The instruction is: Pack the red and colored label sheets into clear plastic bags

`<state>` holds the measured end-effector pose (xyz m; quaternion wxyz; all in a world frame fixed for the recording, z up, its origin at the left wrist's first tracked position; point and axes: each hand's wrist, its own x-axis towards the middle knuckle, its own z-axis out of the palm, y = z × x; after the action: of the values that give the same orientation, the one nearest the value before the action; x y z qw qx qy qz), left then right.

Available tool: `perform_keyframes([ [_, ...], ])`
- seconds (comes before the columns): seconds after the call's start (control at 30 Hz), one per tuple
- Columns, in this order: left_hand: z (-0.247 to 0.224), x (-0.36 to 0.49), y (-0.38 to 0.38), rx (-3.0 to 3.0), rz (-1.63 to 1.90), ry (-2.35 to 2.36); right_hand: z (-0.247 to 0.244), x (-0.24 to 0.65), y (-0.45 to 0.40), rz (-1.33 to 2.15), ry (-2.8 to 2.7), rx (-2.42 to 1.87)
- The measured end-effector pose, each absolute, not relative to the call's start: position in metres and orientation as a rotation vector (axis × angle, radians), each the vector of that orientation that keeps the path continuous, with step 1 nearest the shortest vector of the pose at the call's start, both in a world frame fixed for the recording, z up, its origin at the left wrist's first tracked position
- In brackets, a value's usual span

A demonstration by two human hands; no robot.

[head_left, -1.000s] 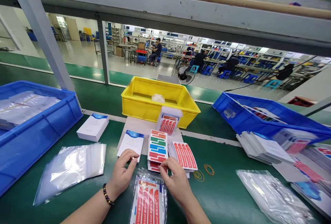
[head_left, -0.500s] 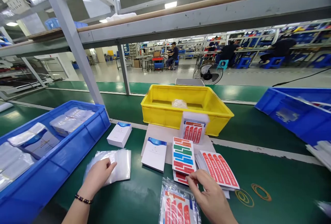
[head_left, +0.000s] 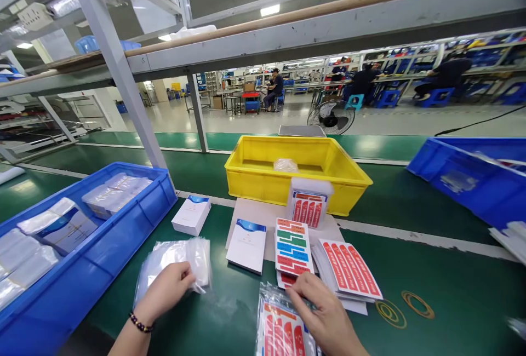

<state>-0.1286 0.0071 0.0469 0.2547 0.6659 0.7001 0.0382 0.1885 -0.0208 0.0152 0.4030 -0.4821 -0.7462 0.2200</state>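
Observation:
My left hand (head_left: 170,288) is closed in a pinch at the right edge of a stack of clear plastic bags (head_left: 164,257), and a corner of the top bag lifts under its fingers. My right hand (head_left: 322,309) has thumb and fingers drawn together over the top of a filled clear bag (head_left: 283,328) with red-printed sticker sheets inside. Whatever lies between those fingertips is hidden. Just beyond are a pile of multicoloured sticker sheets (head_left: 293,246) and a fanned pile of red sticker sheets (head_left: 353,271). A stack of white-and-blue booklets (head_left: 246,246) lies between my hands.
A yellow bin (head_left: 263,183) stands behind, with a bundle of red sheets (head_left: 310,208) against its front. Blue bins stand left (head_left: 135,219) and right (head_left: 472,191). Another white booklet stack (head_left: 191,214) sits near the left bin. Rubber bands (head_left: 390,312) lie at right.
My left hand has moved right along the plastic bags, and the top bag's edge now lifts. My right hand has shifted slightly left and down, off the sticker sheets' edge toward the filled bag.

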Motion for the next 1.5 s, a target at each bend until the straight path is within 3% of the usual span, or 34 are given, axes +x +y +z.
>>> perform_keyframes([
  [0.27, 0.054, -0.025, -0.002, 2.124, 0.18, 1.453, -0.001, 0.172, -0.027, 0.95, -1.949, -1.292],
  [0.4, 0.05, 0.005, 0.004, 2.016, 0.313, 1.324, -0.022, 0.175, -0.026, 0.662, -2.047, -1.32],
  [0.5, 0.041, 0.018, 0.012, 1.613, 0.52, 1.204, -0.03, 0.179, -0.025, 0.498, -2.123, -1.261],
  [0.73, 0.018, 0.028, 0.017, 1.184, 0.633, 1.105, -0.012, 0.174, -0.028, 0.557, -2.093, -1.306],
  [1.0, 0.011, 0.025, 0.014, 1.257, 0.643, 0.977, -0.002, 0.171, -0.022, 0.713, -1.948, -1.448],
  [1.3, 0.004, 0.022, 0.01, 1.591, 0.576, 1.103, -0.009, 0.172, -0.017, 0.207, -1.937, -1.534],
  [1.5, 0.005, 0.019, 0.017, 1.4, 0.62, 1.079, 0.008, 0.172, -0.024, 0.246, -2.003, -1.311],
])
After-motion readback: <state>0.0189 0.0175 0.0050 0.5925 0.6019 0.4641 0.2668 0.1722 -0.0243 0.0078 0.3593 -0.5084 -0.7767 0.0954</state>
